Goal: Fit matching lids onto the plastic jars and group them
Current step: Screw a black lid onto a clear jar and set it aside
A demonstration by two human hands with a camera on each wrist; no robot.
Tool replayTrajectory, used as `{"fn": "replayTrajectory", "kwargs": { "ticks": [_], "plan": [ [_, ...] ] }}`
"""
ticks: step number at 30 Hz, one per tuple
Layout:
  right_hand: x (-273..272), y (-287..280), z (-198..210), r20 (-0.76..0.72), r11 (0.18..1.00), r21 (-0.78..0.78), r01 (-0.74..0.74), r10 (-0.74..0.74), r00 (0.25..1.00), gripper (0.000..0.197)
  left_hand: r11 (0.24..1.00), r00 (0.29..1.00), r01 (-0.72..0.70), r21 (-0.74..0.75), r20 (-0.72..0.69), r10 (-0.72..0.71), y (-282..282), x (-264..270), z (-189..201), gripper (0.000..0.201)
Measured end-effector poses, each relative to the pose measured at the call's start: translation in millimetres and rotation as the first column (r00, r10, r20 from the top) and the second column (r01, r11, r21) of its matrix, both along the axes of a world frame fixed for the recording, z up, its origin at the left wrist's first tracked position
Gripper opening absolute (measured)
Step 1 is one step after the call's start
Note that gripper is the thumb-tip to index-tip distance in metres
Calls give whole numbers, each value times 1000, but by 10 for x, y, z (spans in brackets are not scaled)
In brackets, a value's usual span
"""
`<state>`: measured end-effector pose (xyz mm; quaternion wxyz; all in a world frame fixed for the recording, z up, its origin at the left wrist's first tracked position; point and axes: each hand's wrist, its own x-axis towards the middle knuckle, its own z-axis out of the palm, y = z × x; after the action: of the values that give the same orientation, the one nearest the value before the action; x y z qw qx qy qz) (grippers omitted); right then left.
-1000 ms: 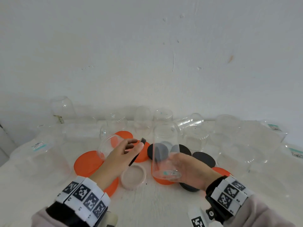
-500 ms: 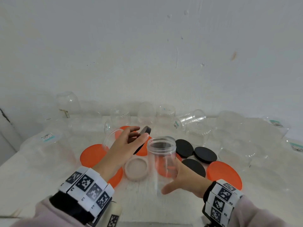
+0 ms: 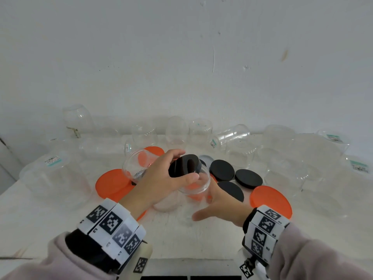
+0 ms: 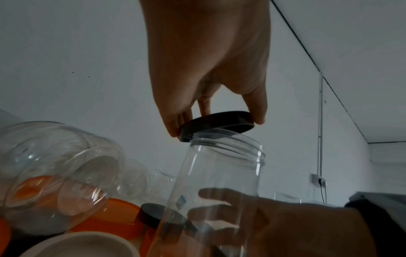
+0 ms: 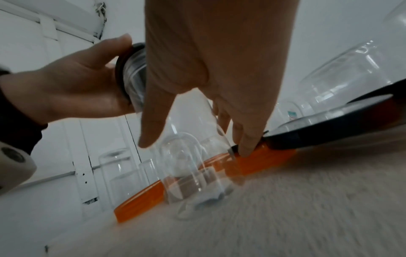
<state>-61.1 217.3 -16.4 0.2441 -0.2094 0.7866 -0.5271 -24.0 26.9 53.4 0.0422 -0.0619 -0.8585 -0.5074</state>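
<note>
A clear plastic jar stands upright on the white table in front of me. My right hand grips its lower body, thumb on the near side, fingers behind it. My left hand pinches a black lid by its rim and holds it tilted on the jar's mouth. The left wrist view shows the black lid resting at an angle on the threaded rim of the jar. In the right wrist view my right hand's fingers and thumb straddle the jar.
Three loose black lids lie just right of the jar. Orange lids lie at right and left, a pale lid under my left wrist. A clear jar lies on its side. Several clear jars line the wall and both sides.
The jar, held tipped a second ago, now stands upright in my right hand. My left hand has carried the black lid right and laid it onto the jar's mouth.
</note>
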Motion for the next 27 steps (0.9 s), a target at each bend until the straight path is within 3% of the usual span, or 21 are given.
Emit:
{"fn": "replayTrajectory", "kwargs": {
  "ticks": [5, 15, 27],
  "plan": [
    [-26, -37, 85, -55, 996, -92, 9, -14, 998, 111, 995, 999, 12, -99, -29, -15, 57, 2, -14, 83],
    [-179, -39, 108, -72, 999, -26, -22, 20, 997, 103, 978, 998, 2, -209, -66, -16, 114, -84, -20, 71],
    [-393, -15, 189, -140, 999, 12, -33, 34, 990, 89, 939, 995, 14, -345, -85, -46, 205, -297, 88, 73]
  ]
}}
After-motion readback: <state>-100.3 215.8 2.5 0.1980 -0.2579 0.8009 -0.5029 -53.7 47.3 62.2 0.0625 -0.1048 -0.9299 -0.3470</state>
